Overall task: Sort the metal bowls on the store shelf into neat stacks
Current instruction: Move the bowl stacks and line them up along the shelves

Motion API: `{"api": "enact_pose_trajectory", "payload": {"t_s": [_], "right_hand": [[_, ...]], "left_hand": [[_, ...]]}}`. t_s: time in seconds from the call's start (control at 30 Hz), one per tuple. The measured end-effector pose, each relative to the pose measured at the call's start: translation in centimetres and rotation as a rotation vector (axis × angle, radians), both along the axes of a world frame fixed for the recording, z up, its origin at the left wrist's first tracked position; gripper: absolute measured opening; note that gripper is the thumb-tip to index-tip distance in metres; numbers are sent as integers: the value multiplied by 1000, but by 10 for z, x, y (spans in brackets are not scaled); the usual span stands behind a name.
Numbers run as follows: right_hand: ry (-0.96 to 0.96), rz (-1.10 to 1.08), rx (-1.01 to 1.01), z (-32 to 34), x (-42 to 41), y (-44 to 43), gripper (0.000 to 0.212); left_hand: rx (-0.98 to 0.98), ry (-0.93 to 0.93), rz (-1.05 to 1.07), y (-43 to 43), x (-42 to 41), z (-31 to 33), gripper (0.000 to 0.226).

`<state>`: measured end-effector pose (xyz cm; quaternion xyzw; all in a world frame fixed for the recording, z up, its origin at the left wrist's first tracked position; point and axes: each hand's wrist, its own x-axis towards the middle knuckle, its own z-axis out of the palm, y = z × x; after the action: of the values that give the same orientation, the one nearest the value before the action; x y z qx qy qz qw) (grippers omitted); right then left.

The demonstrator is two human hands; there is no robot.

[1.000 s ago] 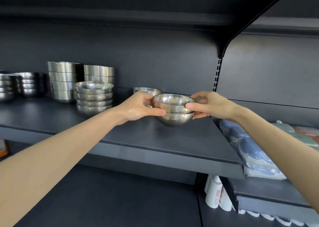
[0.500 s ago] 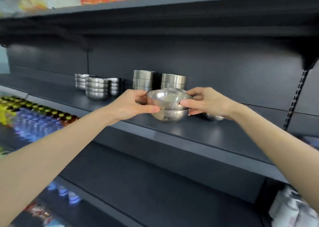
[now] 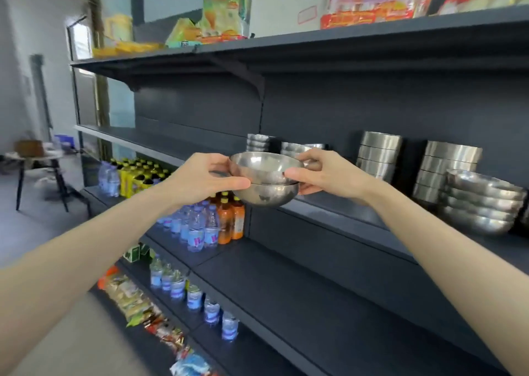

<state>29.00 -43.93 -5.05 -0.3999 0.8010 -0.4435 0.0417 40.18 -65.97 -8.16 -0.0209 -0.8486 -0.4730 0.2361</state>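
We held a nested pair of shiny, rounded stainless-steel bowls (image 3: 264,182) between both hands, out in the air in front of the dark grey metal store shelf (image 3: 337,218) rather than resting on it. Our left hand (image 3: 200,181) was closed on the pair's left side, thumb laid along the seam where the two rims met, and our right hand (image 3: 323,175) was closed on the right side with its thumb on the upper bowl's rim and its fingers under the lower one.

A second before, the same pair had hung just above the right end of that shelf, with the other stacks off to our left. By this moment the view had swung far leftward: the rounded four-bowl stack (image 3: 483,204) and the two tall stacks of straight-walled steel bowls (image 3: 378,158) sat well to our right, and the smaller stacks (image 3: 259,142) at the back stood just behind the carried pair. Bottled water and orange drinks (image 3: 211,224) on a lower shelf had come into sight below our hands.

We judged that the pair had been carried along the shelf toward the left-hand stacks, so the sorting was partly done and this pair was not yet placed. The next move would likely be lowering it onto a stack of matching size, keeping the bowls level so the upper one did not slip.
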Motion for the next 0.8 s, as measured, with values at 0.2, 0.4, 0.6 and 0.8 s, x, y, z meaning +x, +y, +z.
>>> {"api": "enact_pose_trajectory", "payload": {"t_s": [0.2,0.4,0.6,0.8], "right_hand": [[48,104,10,4,-18,-123,54],[56,189,-9,3,-67,-240,66],[56,229,-1,15,-135,-353,82],[30,230,10,29,-194,-449,62]], "left_hand": [[12,19,141,-107,6,-1,34],[10,44,249,-208,-24,-1,26],[-51,31,281,-315,-86,13,22],[-22,34,240,-414,-144,17,38]]}}
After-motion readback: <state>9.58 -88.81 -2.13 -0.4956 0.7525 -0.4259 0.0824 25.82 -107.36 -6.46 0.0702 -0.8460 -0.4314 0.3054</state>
